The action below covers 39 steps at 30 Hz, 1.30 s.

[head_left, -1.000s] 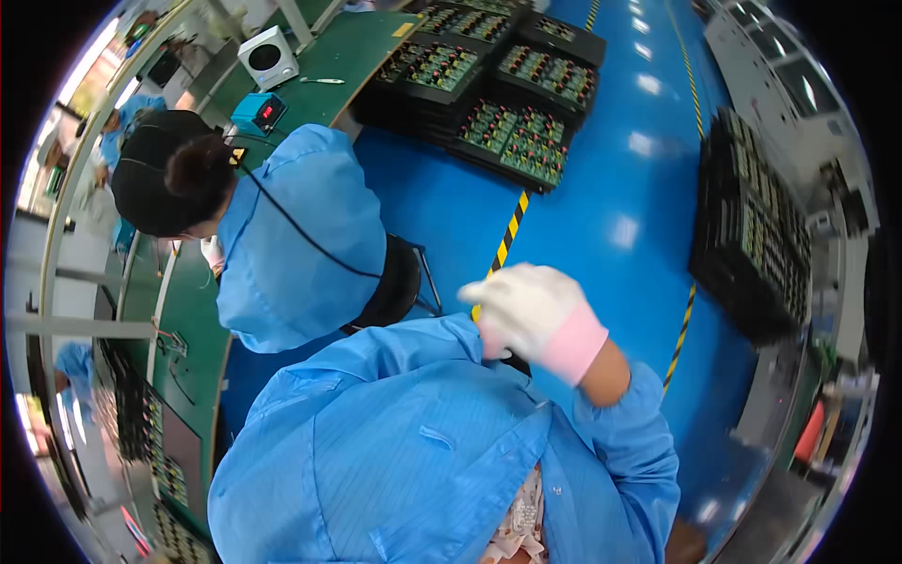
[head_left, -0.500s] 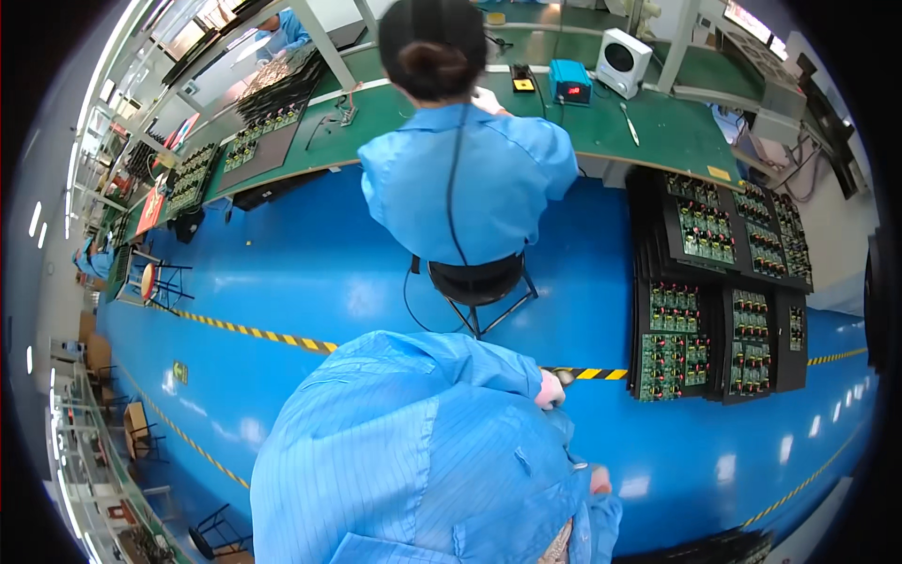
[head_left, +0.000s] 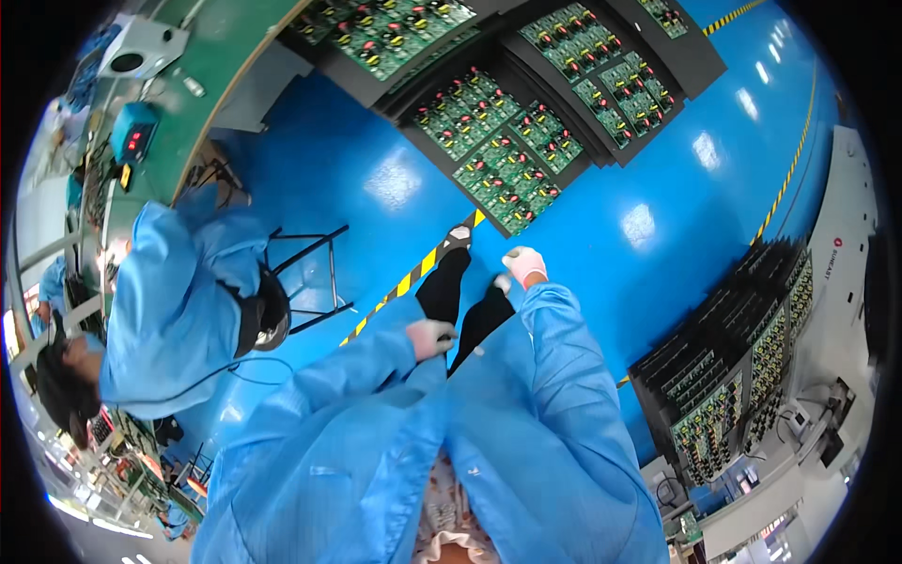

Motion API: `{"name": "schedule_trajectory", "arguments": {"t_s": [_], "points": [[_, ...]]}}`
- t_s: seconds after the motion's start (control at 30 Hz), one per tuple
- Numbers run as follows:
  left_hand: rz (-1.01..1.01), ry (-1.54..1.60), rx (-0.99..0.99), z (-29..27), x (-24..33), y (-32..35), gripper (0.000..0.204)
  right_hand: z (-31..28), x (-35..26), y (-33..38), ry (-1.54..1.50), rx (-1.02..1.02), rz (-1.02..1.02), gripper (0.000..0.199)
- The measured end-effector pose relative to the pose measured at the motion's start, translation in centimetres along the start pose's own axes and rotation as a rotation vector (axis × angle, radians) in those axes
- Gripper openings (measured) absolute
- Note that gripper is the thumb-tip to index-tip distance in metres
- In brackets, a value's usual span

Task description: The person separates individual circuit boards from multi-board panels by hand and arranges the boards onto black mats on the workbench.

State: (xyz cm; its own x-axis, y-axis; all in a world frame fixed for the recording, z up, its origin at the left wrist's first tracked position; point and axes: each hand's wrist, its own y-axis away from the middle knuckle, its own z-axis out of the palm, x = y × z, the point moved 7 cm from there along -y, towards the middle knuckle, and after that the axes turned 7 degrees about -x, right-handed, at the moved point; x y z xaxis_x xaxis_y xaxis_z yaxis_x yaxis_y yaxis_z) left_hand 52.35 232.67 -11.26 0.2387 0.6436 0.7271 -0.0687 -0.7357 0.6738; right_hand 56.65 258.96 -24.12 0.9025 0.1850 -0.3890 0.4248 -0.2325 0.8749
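My left hand (head_left: 430,339), in a pale glove with greyish fingertips, hangs in front of my blue smock beside my left leg, fingers curled in. Farther forward and to the right, my right hand (head_left: 525,264) is closed in a loose fist, also gloved. Nothing shows sticking out of either hand, and neither touches an object. Beyond them on the floor side stands a stack of black trays (head_left: 442,160) bearing green circuit boards (head_left: 507,180); my right hand is nearest to its front corner.
A co-worker (head_left: 174,310) in blue sits on a black stool (head_left: 310,282) at the left, by a green bench (head_left: 221,56) holding a blue soldering station (head_left: 134,132). More board-filled trays (head_left: 733,367) stand at the right. Yellow-black tape (head_left: 404,282) crosses the blue floor; a cable (head_left: 268,368) loops behind the stool.
My view has swung right: the co-worker and bench moved to the left, and the tray stack now lies ahead. Both my hands have come into fuller view.
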Motion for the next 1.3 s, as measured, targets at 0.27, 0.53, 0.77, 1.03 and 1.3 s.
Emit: {"name": "schedule_trajectory", "arguments": {"t_s": [0.27,0.53,0.77,1.03,1.3], "points": [[-0.492,0.427,0.23,0.9,-2.7,-5.4,0.038,-2.8,7.2,-16.2,0.18,0.447,-0.004,0.04],[-0.196,-0.089,0.899,-17.6,-9.4,-30.1,0.059,-3.2,7.5,-20.7,0.22,0.428,-0.136,0.031],[-0.225,-0.282,0.725,-23.8,-12.3,-39.4,0.032,-5.3,6.5,-18.4,0.497,0.34,-0.229,0.026],[-0.066,0.444,0.429,-23.2,-14.7,-38.6,0.042,-10.3,1.3,-13.2,0.67,0.097,-0.442,0.023],[-0.255,0.847,0.363,-16.6,-13.1,-24.5,0.074,-12.7,-7.9,-1.1,0.75,-0.277,-0.588,0.029]]}}
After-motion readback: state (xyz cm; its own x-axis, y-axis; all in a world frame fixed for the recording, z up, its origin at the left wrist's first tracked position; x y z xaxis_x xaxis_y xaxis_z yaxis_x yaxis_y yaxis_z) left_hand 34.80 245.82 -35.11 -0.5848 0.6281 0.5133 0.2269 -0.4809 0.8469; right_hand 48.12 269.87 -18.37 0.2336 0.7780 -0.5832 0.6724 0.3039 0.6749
